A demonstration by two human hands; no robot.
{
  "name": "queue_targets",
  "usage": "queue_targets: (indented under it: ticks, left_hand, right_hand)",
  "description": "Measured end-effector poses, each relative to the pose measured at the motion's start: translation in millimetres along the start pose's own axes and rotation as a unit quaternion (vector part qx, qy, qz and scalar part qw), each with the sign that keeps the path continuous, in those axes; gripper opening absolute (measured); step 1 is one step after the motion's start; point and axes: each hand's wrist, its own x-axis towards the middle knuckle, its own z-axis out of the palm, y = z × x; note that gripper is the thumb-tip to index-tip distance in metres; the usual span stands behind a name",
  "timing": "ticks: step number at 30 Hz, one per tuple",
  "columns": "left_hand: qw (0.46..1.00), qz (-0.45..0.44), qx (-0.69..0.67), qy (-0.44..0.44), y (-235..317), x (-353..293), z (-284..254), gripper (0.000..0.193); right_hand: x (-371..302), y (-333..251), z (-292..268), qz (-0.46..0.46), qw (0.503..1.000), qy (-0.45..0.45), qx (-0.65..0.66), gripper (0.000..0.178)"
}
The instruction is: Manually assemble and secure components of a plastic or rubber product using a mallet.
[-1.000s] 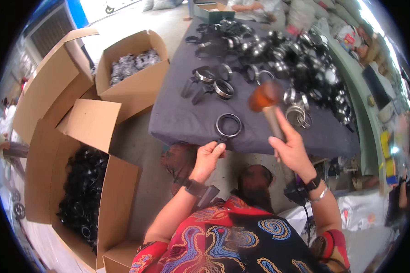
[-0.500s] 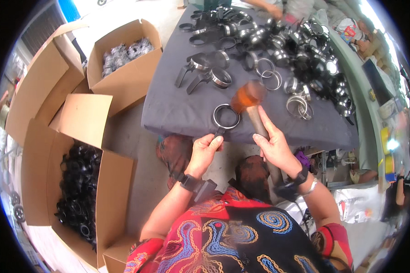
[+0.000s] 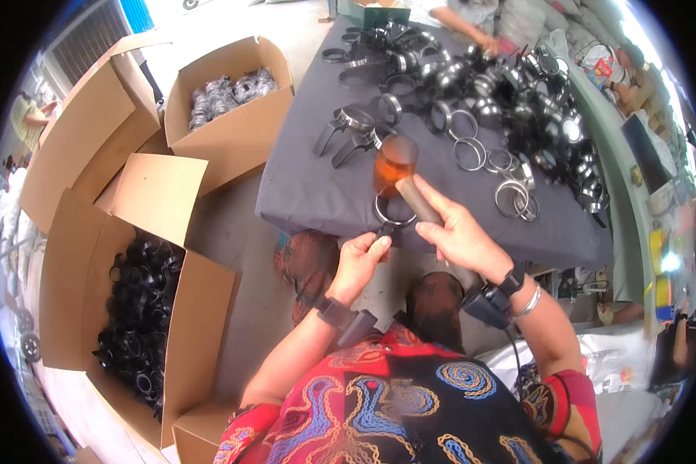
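My left hand (image 3: pixel 358 264) pinches the short black handle of a black ring with a silver metal band (image 3: pixel 387 225), which lies at the near edge of the cloth-covered table (image 3: pixel 317 185). In my right hand (image 3: pixel 465 238) is a mallet (image 3: pixel 395 164) with an orange head, gripped by its shaft. The mallet head is over the far side of the ring and hides part of it; whether the two touch I cannot tell. Just beyond the mallet, two similar handled rings (image 3: pixel 356 118) rest on the cloth.
Loose metal rings (image 3: pixel 469 153) lie right of the mallet. A large heap of black and silver handled rings (image 3: pixel 487 85) covers the table's far right, where another person's hand (image 3: pixel 486 42) reaches in. Left stand cardboard boxes, one with black parts (image 3: pixel 143 309), one with plastic-wrapped pieces (image 3: pixel 232 93).
The mallet head has moved left, from beside the ring to over its far side. My left hand keeps its hold on the handle. The whole view has shifted slightly.
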Motion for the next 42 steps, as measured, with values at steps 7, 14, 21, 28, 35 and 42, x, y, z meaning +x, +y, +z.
queue_targets:
  ticks: [7, 14, 21, 28, 35, 42]
  left_hand:
    - [0.997, 0.041, -0.053, 0.025, 26, -12, -8, 0.023]
    - [0.985, 0.068, -0.058, 0.147, 47, -28, -90, 0.025]
    - [0.981, 0.059, -0.038, 0.178, 31, -21, -107, 0.024]
    - [0.979, 0.092, -0.015, 0.18, 15, -10, -108, 0.025]
    - [0.973, 0.126, -0.018, 0.194, 28, -19, -101, 0.025]
    - [0.973, 0.114, -0.029, 0.198, 20, -15, -100, 0.026]
  right_hand:
    - [-21, -34, 0, -0.147, 0.985, 0.08, 0.036, 0.071]
    - [-8, -47, 24, -0.133, 0.988, 0.031, 0.074, 0.069]
    - [42, -116, 55, -0.382, 0.923, 0.032, -0.026, 0.066]
    - [93, -84, 93, -0.21, 0.966, -0.099, -0.115, 0.071]
    - [76, -103, 73, -0.332, 0.942, 0.043, -0.022, 0.065]
    - [65, -73, 62, -0.123, 0.99, 0.018, 0.06, 0.071]
